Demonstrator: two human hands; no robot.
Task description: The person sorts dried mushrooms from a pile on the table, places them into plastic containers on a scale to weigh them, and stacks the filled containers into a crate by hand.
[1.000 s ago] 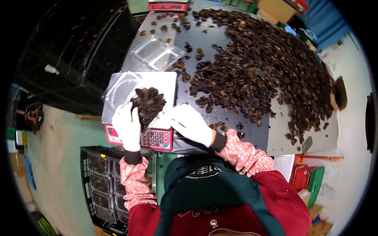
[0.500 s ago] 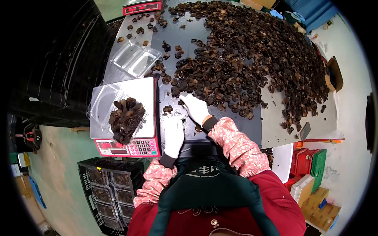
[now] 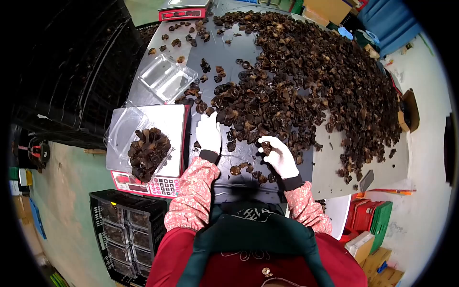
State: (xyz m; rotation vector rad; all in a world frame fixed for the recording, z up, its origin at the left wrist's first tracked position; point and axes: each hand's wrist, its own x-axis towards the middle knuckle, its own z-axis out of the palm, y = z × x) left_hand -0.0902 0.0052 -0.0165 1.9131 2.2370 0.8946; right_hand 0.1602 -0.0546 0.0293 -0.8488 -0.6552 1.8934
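Both hands wear white gloves. My left hand [image 3: 209, 134] lies on the grey table beside the scale, at the near left edge of the pile of dark fungus pieces [image 3: 287, 86], fingers stretched forward. My right hand [image 3: 279, 155] is curled round a small dark fungus piece [image 3: 266, 147] at the pile's near edge. On the scale [image 3: 176, 125], left of my left hand, a clear plastic box [image 3: 125, 125] stands open with a heap of fungus [image 3: 148, 154] in it.
Empty clear boxes [image 3: 167, 79] lie behind the scale. A second scale [image 3: 184, 13] is at the far left. Black crates [image 3: 71, 71] rise at the left, and a black crate of filled boxes [image 3: 98, 203] sits below. A dark block [image 3: 366, 181] lies at the right edge.
My hands have left the box. My left hand moved forward beside the scale; my right hand moved right and closed on a piece. Several small pieces now lie nearer the table's front edge.
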